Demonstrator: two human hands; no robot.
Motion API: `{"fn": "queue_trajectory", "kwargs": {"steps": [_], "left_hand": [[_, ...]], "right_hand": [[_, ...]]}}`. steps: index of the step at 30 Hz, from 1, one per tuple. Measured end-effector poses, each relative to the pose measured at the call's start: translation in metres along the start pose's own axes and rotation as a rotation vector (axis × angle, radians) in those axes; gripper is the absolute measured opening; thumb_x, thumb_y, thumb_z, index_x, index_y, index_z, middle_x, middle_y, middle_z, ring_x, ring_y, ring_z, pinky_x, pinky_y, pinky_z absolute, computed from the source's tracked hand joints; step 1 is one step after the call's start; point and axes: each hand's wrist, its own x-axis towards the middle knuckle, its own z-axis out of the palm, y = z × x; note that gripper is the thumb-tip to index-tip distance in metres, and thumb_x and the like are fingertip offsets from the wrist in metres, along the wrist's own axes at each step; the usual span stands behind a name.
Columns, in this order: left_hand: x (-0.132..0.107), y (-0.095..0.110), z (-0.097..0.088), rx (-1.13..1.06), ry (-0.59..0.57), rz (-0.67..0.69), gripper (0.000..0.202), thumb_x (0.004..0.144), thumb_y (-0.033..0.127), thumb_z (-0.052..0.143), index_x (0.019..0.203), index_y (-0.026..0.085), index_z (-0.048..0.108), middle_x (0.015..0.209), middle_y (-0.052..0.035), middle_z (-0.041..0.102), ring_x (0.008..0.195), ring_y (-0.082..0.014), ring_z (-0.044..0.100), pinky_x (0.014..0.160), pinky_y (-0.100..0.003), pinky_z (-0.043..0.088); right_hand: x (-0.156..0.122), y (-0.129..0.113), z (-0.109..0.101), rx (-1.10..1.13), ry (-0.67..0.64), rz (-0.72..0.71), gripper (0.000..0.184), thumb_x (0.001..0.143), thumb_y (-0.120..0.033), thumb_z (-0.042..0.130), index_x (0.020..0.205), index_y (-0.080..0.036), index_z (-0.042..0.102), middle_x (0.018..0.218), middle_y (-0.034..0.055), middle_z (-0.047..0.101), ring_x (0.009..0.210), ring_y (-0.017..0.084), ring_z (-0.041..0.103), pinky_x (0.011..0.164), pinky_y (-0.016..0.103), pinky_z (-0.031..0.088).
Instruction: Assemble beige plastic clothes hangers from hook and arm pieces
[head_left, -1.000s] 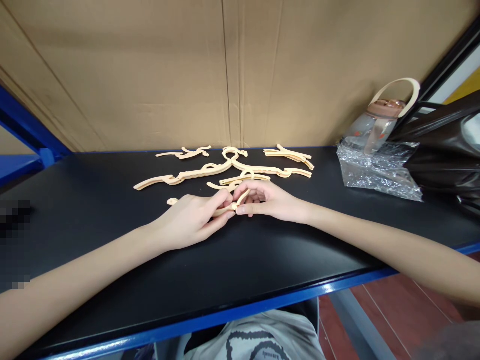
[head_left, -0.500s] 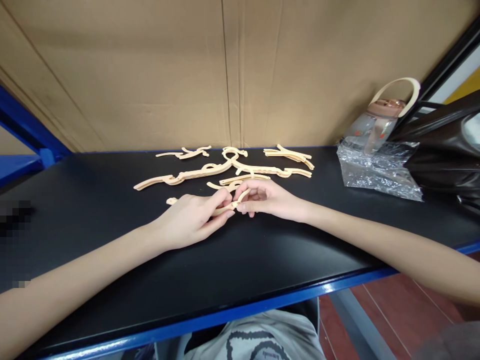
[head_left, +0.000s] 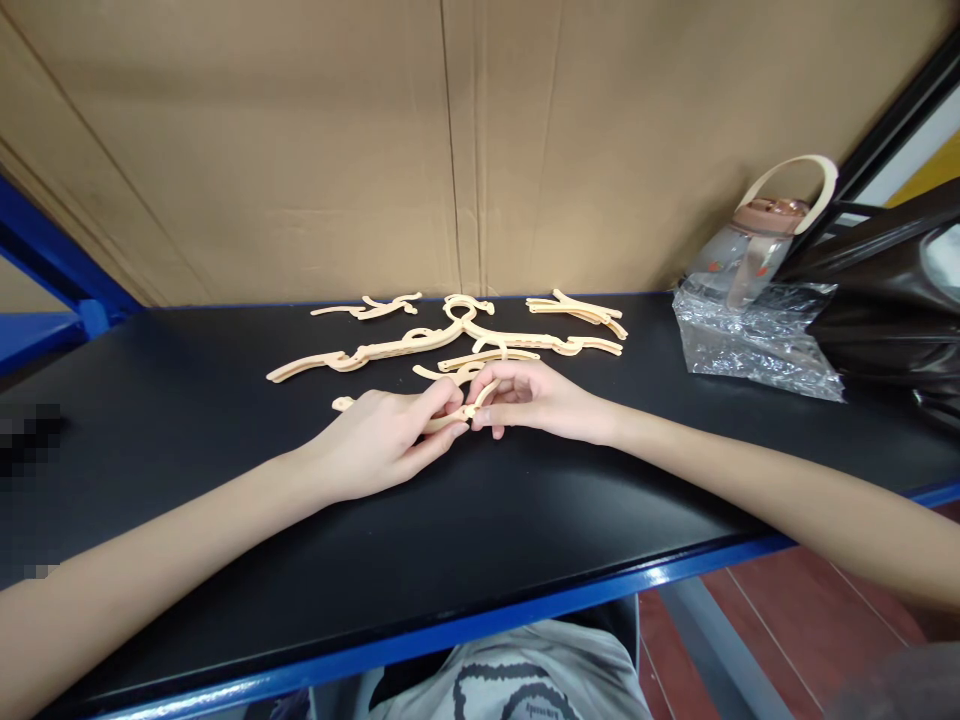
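Observation:
My left hand (head_left: 390, 435) is closed around a cream plastic hanger arm (head_left: 444, 422), whose far end pokes out past the knuckles on the left. Facing it, my right hand (head_left: 529, 402) pinches a curved cream hanger piece (head_left: 486, 392), perhaps the hook. The two pieces meet between my fingertips; whether they are joined I cannot tell. Just beyond my hands lie an unfolded cream hanger (head_left: 405, 346) with its hook toward the back, and loose hanger parts (head_left: 487, 358), partly covered by my right hand.
More cream hanger pieces lie at the back left (head_left: 379, 307) and back right (head_left: 577, 310) of the black tabletop (head_left: 480, 560). A clear bottle (head_left: 757, 250) with a looped handle and a crinkled plastic bag (head_left: 757, 340) are at right. Cardboard (head_left: 300, 150) stands behind.
Almost nothing differs. Both hands keep their grip at the same spot, with only a slight shift of the right fingers.

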Motion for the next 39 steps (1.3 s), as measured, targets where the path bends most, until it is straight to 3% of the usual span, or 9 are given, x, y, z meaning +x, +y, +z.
{"fn": "queue_trajectory", "kwargs": {"steps": [39], "left_hand": [[0.0009,-0.0003,-0.0003,-0.027,-0.022,0.015,0.015,0.096,0.035,0.037,0.089,0.022,0.043,0.060,0.0069,0.056,0.043,-0.0104,0.049,0.046,-0.021,0.031]], "right_hand": [[0.0004,-0.0010,-0.0018,-0.041,-0.043,0.033,0.014,0.081,-0.019,0.066,0.093,-0.016,0.059,0.090,0.0007,0.064,0.079,0.009,0.060,0.068,0.022,0.052]]}}
